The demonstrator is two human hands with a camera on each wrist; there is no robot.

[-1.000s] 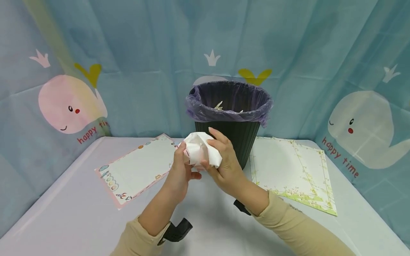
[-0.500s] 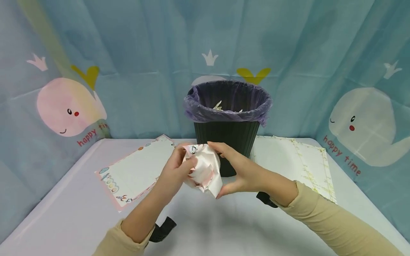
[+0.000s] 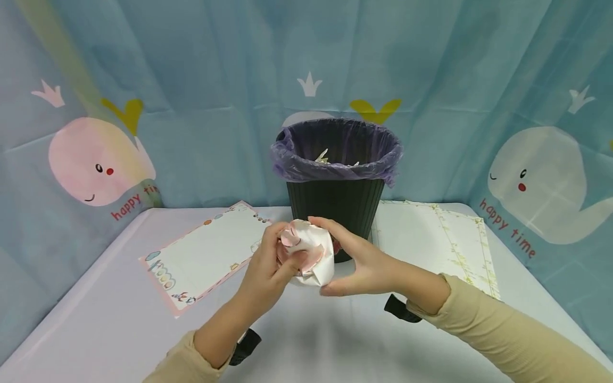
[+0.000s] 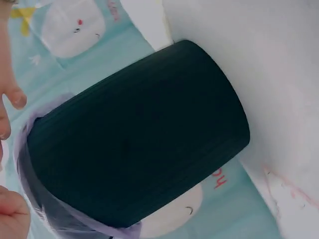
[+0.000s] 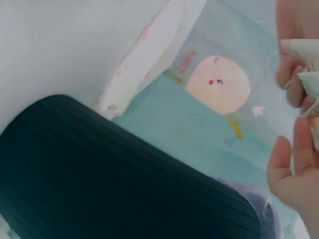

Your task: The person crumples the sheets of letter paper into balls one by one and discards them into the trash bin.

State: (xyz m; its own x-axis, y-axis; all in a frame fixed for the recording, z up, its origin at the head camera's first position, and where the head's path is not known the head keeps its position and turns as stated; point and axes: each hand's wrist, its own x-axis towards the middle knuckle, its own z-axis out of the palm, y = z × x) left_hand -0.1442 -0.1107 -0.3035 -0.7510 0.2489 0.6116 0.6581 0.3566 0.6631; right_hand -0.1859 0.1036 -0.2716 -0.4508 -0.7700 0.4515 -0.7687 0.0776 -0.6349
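A crumpled ball of white paper with pink printed edges is held between both hands in the head view, in front of the bin. My left hand grips its left side, the thumb pressed into the folds. On the right side my right hand cups the ball, index finger over the top and thumb at the lower edge. Part of the paper shows at the right edge of the right wrist view, between the hands. The fingers behind the ball are mostly hidden in the head view.
A black bin with a purple liner and pale scraps inside stands behind the hands. A pink-bordered sheet lies at left, green-patterned sheets at right. A blue whale-print curtain encloses the white table.
The paper has turned and been crumpled tighter, its pink edge folding inward. My right hand has shifted from over the paper to its right side, and both hands are slightly lower.
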